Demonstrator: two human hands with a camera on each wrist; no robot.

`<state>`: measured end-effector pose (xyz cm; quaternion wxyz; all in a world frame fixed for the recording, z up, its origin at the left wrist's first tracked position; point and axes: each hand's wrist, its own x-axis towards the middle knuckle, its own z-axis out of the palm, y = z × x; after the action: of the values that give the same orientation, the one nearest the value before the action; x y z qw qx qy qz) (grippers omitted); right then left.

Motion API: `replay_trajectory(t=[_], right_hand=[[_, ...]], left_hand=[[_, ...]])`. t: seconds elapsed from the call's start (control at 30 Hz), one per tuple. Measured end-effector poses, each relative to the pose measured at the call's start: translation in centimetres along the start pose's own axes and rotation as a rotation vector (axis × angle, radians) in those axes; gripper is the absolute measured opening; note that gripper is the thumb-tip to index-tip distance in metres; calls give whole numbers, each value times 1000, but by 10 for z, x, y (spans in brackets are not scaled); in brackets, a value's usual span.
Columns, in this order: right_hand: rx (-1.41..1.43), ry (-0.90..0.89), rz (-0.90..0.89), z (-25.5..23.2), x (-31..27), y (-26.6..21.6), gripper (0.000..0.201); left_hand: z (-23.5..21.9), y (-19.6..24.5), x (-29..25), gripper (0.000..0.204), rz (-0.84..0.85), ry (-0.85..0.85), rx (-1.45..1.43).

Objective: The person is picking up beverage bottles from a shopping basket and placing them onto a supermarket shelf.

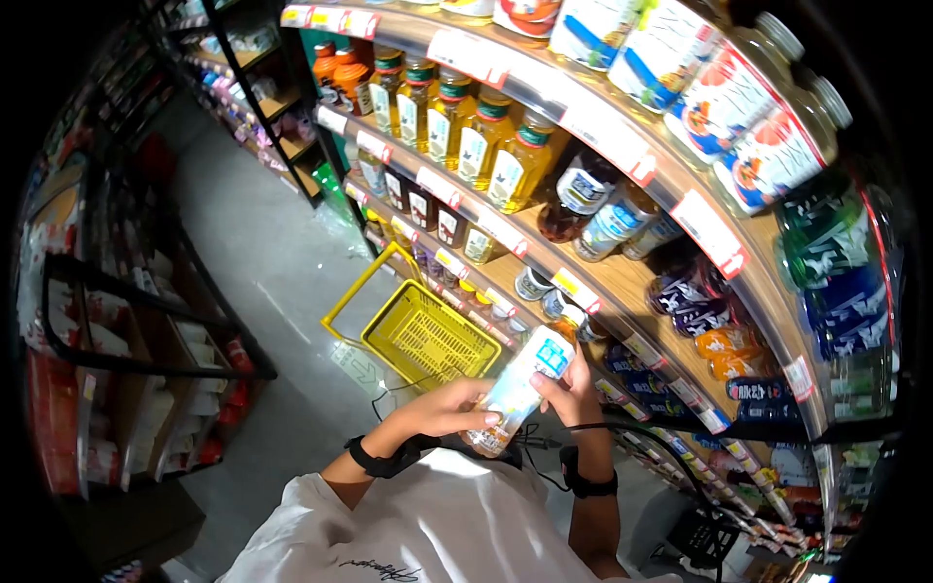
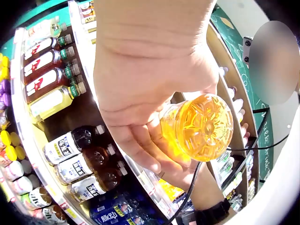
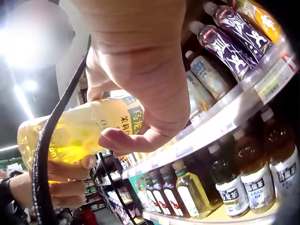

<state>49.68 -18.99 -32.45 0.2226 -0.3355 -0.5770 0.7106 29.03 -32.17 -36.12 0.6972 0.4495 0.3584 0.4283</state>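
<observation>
Left fingers (image 2: 146,158): curled round our bottle's (image 1: 510,394) base
Right fingers (image 3: 129,143): gripping near its cap, likely steadying it
Basket (image 1: 432,340): beside shelf (image 1: 505,257)

Bright overhead glare in the right wrist view, fisheye-curved edges, black corners, blown-out white patches.

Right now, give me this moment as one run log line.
Left hand: grips bottle near base | Right hand: grips same bottle nearer top | Bottle: tilted, yellow liquid inside | Yellow basket: on floor beside shelves
</observation>
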Motion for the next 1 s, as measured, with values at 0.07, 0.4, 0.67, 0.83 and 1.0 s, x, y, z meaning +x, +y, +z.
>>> replay_trajectory(t=[0.07, 0.4, 0.67, 0.83, 1.0], right_hand=[[-22, 30, 90, -4, 4, 14, 71], [-197, 229, 114, -1, 60, 163, 82], [-535, 151, 36, -6, 151, 385, 67], [-574, 67, 310, 7, 191, 504, 69], [-532, 153, 618, -3, 206, 604, 87]], left_hand=[[-5, -12, 2, 49, 14, 37, -32], [-77, -159, 14, 69, -271, 531, 601], [-167, -350, -4, 72, -562, 485, 779], [-180, -434, -35, 71, -681, 368, 959], [-181, -447, -53, 69, -565, 416, 945]])
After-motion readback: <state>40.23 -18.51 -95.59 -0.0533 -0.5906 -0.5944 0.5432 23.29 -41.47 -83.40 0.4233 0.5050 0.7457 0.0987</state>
